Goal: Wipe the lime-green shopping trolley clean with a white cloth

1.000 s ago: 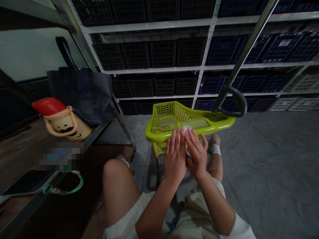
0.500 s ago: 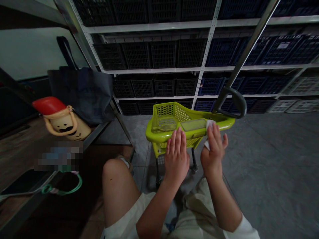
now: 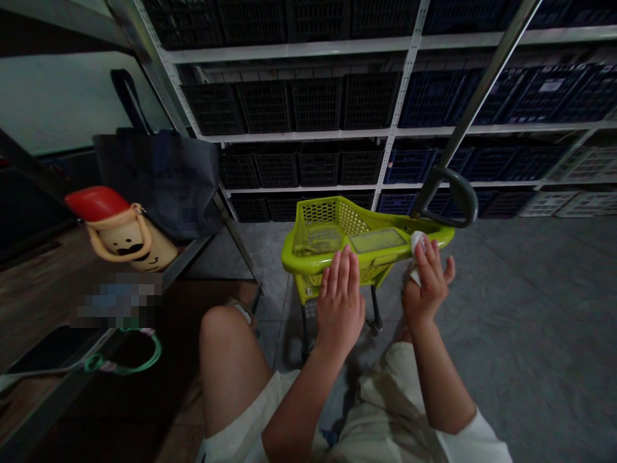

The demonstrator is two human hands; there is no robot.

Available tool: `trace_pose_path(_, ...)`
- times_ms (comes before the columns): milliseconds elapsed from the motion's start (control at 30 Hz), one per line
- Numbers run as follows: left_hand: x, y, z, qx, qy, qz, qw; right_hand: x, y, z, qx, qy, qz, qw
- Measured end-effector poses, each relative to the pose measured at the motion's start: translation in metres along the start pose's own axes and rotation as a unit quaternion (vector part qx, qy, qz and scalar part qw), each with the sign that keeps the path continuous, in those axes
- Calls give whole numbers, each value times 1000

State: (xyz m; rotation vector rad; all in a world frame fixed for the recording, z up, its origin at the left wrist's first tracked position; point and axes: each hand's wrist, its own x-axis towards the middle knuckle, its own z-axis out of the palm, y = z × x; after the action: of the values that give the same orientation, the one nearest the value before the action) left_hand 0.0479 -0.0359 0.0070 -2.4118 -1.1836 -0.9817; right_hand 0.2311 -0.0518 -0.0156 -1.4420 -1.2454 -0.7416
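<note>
A small lime-green shopping cart (image 3: 332,263) with a perforated basket stands on the floor before my knees. My left hand (image 3: 341,302) lies with straight fingers against the near rim, left of the flat panel (image 3: 378,240) set in the cart's handle. Pressed to the right part of that rim is a crumpled white tissue (image 3: 417,244), held under the fingers of my right hand (image 3: 429,283). A grey loop-shaped grip (image 3: 460,199) and a metal pole (image 3: 486,90) rise at the cart's right end.
Shelves (image 3: 308,136) full of dark crates span the back. On a bench at left stand a red-capped bottle with a cartoon face (image 3: 128,235) and a dark tote bag (image 3: 168,173). A green cord (image 3: 139,370) hangs at the bench edge. Grey floor (image 3: 535,308) extends right.
My right hand has slid to the right along the rim with the tissue, from beside the panel toward the cart's right end. The left hand stays at nearly the same spot.
</note>
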Motion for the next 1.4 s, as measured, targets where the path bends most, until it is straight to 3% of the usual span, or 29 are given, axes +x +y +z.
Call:
trace_pose_path(67, 1, 1, 1, 1, 1, -1, 1000, -1, 1, 3, -6, 30, 63, 998)
trace_pose_path(133, 1, 2, 2, -1, 4, -2, 1000, -3, -11, 5, 6, 26, 68, 997)
trace_pose_path(333, -2, -2, 5, 3, 19, 1, 1000, -14, -72, 9, 101, -103, -108, 984)
trace_pose_path(467, -3, -4, 3, 0, 10, 8, 1000, -10, -61, 4, 67, -117, -139, 981)
trace_pose_path(533, -3, -4, 2, -3, 3, 5, 1000, -6, -41, 1, 34, -94, -107, 989)
trace_pose_path(667, 0, -1, 0, -3, -4, 0, 1000, -1, -4, 0, 5, 2, 59, 998)
trace_pose_path(767, 1, 2, 1, -3, -1, -6, 1000, -2, -4, 1, 16, 18, 119, 993)
trace_pose_path(833, 1, 3, 2, -5, 1, -9, 1000, -5, -21, 3, 27, -3, 89, 996)
trace_pose_path(967, -2, 0, 5, -3, 13, -4, 1000, -11, -67, 7, 77, -99, -63, 990)
trace_pose_path(1100, -3, -4, 4, -1, 11, 3, 1000, -13, -75, 5, 76, -122, -104, 984)
trace_pose_path(1200, -2, -4, 1, -1, 0, 2, 1000, -9, -53, 2, 43, -86, -70, 993)
trace_pose_path(1333, 0, 0, -1, -3, -5, -1, 1000, -3, -22, 3, 18, 4, 55, 998)
trace_pose_path(1400, 0, 1, -1, -5, -5, -1, 1000, -2, -18, 3, 21, 18, 102, 994)
